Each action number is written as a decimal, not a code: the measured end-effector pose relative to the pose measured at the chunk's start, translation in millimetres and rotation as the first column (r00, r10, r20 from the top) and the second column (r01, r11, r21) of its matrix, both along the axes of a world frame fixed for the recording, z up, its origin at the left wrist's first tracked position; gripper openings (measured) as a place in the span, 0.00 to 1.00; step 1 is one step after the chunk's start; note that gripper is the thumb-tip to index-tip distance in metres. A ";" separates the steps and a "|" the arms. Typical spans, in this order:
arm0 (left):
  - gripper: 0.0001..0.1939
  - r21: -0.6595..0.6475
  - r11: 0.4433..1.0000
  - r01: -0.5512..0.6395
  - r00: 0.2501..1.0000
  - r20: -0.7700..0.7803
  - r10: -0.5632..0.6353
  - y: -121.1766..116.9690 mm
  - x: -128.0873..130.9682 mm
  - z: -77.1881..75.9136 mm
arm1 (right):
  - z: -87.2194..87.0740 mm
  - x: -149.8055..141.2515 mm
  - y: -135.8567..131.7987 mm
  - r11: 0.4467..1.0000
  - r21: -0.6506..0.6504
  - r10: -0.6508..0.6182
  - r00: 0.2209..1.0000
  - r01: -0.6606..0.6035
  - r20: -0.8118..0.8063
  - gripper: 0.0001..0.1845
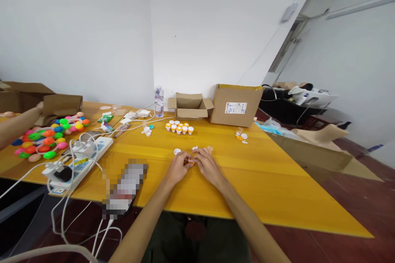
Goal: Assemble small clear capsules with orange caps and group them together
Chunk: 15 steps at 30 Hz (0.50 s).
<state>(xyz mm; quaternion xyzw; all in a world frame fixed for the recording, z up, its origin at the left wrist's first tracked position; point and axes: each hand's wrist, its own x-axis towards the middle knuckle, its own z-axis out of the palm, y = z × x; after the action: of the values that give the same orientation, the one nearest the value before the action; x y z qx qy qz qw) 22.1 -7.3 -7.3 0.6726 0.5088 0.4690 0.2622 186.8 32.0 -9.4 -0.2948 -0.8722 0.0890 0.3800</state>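
Note:
My left hand [179, 167] and my right hand [209, 166] meet over the yellow table, fingers closed. Between their fingertips shows a small orange and white plastic part [191, 162], mostly covered by the fingers, and both hands grip it. A round white disc [177, 152] lies just beyond my left hand. Past the right fingers are a small white perforated piece [194, 148] and a beige round piece [210, 148], partly hidden by that hand. Farther back, several orange and white capped pieces [179, 129] stand grouped together.
Behind the group are an open cardboard box [190, 111], a larger carton [235, 107] and a water bottle [159, 102]. A phone [128, 187], a cabled power strip [92, 160] and colourful plastic pieces [47, 134] lie leftward. Another person's arm [20, 125] reaches in there. Small parts [242, 137] lie right.

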 end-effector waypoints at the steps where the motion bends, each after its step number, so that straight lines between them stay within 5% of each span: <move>1: 0.07 0.003 1.000 0.000 1.000 -0.002 0.000 0.1 0.0 -0.2 | -0.1 -0.1 0.1 1.000 0.006 0.001 1.000 -0.001 0.000 0.12; 15: 0.07 0.025 1.000 0.005 1.000 -0.009 -0.005 -1.1 0.5 0.9 | 1.9 -0.3 -0.3 1.000 0.030 -0.009 0.999 0.008 0.044 0.12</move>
<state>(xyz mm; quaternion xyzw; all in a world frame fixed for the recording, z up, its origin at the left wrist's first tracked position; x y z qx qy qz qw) 22.6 -8.4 -6.4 0.6791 0.5023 0.4719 0.2526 186.5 31.6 -7.5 -0.2948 -0.8803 0.0682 0.3655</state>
